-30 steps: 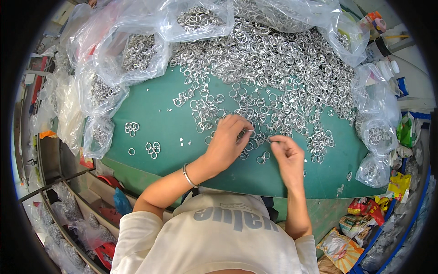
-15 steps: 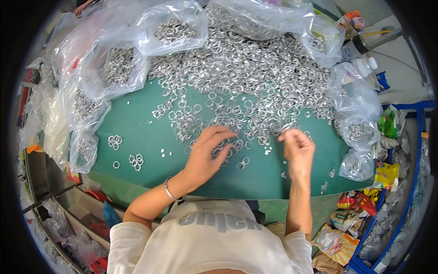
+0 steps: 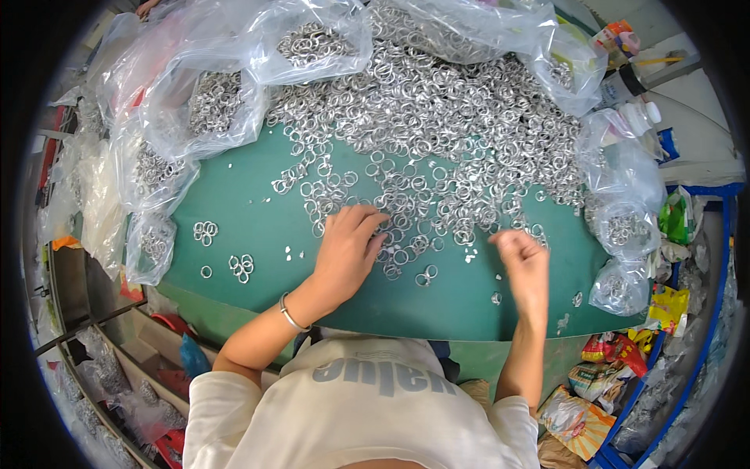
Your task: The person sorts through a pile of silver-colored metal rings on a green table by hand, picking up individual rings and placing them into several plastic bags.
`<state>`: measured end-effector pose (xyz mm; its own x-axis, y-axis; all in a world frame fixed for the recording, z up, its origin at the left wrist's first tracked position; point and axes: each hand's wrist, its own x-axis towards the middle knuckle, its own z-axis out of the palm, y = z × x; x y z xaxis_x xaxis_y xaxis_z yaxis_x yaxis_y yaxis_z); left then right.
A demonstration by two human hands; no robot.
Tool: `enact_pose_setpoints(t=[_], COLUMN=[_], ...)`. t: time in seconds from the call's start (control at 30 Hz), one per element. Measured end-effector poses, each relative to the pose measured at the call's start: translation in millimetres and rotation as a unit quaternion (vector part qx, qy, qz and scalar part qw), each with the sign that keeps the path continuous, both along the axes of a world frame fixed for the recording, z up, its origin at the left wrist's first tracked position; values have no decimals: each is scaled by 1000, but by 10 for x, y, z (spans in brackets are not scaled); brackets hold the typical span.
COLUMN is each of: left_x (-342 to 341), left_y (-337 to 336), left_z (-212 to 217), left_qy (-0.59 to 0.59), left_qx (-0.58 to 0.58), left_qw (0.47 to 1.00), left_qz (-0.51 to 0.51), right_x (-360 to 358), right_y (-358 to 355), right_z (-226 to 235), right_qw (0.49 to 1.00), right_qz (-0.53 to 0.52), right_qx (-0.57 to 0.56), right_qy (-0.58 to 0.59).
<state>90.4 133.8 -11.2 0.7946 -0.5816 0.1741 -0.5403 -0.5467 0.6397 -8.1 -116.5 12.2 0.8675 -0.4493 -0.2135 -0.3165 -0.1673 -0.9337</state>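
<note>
A large heap of silver metal rings (image 3: 437, 109) covers the far part of the green table (image 3: 242, 180), thinning into loose rings toward me. My left hand (image 3: 344, 254) is over the near edge of these loose rings, its thumb apart from its bent fingers, and I see nothing held in it. A little to the right, my right hand (image 3: 525, 262) hovers low by the heap's near edge with fingers curled in against the thumb; whatever they may pinch is hidden. Between the hands, a small cluster of rings (image 3: 426, 275) lies apart.
Small ring groups (image 3: 241, 268) lie at the left. Clear plastic bags with rings (image 3: 215, 105) line the table's far and left sides; more bags (image 3: 621, 285) stand at the right edge. Tiny pale scraps (image 3: 470, 255) dot the surface. Colourful packets (image 3: 578, 422) fill a blue-framed rack at the right.
The whole view has shifted slightly. Relative to the rings, my left hand has moved a little left, and my right hand has drawn slightly back toward me, its fingers curled in.
</note>
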Motion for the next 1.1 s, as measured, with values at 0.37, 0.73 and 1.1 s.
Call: enact_pose_setpoints(t=[0.37,0.73,1.1], left_x=[27,-483,-531], left_y=[-114,-131,-177], left_z=[9,-31,-183], left_qy=[-8,2,-12], left_qx=[13,4,-13], left_qw=[1000,992,993], left_qz=[-26,-123,-121], right_x=[-61,-166,-144], right_y=[502,654,91], right_z=[-129,-243,117], right_qw=[974,950,995], right_qz=[89,172,-17], right_qx=[-208,-259,-99], right_qy=[3,-1,24])
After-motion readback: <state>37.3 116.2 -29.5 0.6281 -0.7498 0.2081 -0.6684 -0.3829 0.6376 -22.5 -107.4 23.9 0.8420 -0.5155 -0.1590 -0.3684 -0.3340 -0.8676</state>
